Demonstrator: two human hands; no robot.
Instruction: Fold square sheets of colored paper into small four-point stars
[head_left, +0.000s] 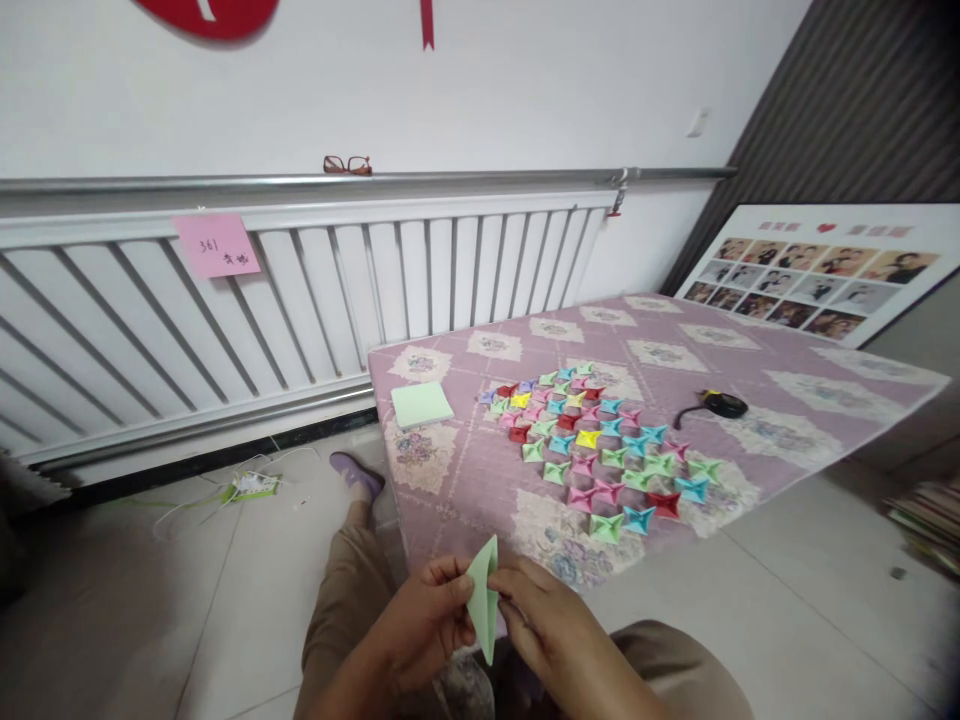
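Close to the table's near corner, a piece of folded light green paper (484, 603) is held upright between my two hands, its ends tapering to points. My left hand (427, 622) pinches it from the left side with thumb and fingers. My right hand (544, 615) grips its right edge, with the fingertips partly hidden at the fold. Beyond them on the tabletop stand rows of small folded paper stars (587, 439) in green, pink, blue, red and yellow. A stack of light green square paper (421, 404) lies at the table's left corner.
The table wears a purple flowered cloth (465, 440). A black object with a cord (724, 404) lies on its right part. Behind are a white radiator (420, 270) and a leaning photo board (817, 270). A power strip (253, 485) with wires lies on the floor.
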